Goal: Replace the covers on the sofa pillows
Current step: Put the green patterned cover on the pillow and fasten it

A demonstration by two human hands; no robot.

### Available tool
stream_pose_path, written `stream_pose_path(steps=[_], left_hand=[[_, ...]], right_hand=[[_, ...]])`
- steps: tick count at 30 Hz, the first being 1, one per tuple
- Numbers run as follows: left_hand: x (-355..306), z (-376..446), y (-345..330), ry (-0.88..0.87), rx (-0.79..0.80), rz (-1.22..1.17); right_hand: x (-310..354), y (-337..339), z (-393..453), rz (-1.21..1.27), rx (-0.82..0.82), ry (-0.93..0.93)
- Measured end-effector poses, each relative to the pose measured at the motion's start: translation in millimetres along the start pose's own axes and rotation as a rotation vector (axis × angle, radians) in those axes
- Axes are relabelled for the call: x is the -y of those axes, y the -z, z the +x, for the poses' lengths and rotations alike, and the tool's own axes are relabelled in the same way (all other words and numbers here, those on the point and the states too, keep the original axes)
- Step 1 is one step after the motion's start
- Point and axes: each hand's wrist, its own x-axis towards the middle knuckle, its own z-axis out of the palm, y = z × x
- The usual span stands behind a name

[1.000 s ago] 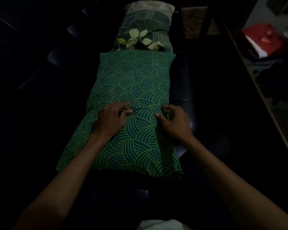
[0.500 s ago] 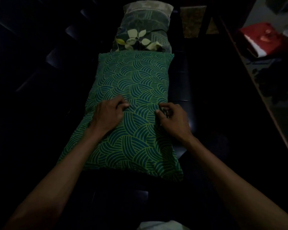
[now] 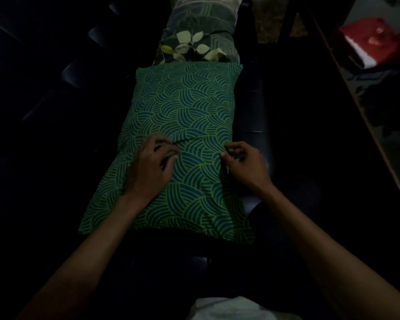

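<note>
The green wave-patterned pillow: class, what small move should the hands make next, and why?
Probably draw the two hands apart to smooth the cover. The left hand and right hand each pinch fabric on the green pillow, and a crease runs between them. Whether a zip lies there cannot be told in this dim light.

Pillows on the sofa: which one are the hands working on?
The green wave-patterned pillow, nearest the camera; both hands pinch its cover. The leaf-print pillow lies beyond, untouched.

I look down into a dim home living room: dark sofa [image 3: 252, 139], patterned pillows [image 3: 183, 116], cluttered floor [image 3: 390, 72].
</note>
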Motion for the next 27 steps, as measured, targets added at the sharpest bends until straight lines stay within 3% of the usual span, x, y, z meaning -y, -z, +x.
stream_pose_path(steps=[3,7,10,16,22,27], left_hand=[[0,-35,-5,0.042,0.046,-0.02],[3,-41,-10,0.007,-0.011,-0.002],[-5,-38,0,0.029,-0.024,-0.018],[26,-53,9,0.254,-0.066,-0.069],[33,-51,12,0.234,0.01,-0.141],[65,-62,14,0.606,0.013,-0.015]], right_hand=[[4,-1,-4,-0.044,-0.011,0.132],[18,-19,-5,-0.128,0.012,0.303],[28,-32,0,-0.175,0.007,0.33],[50,-44,12,-0.395,0.039,0.3],[64,-51,28,-0.426,0.112,0.412],[67,-68,29,-0.531,0.182,0.558]])
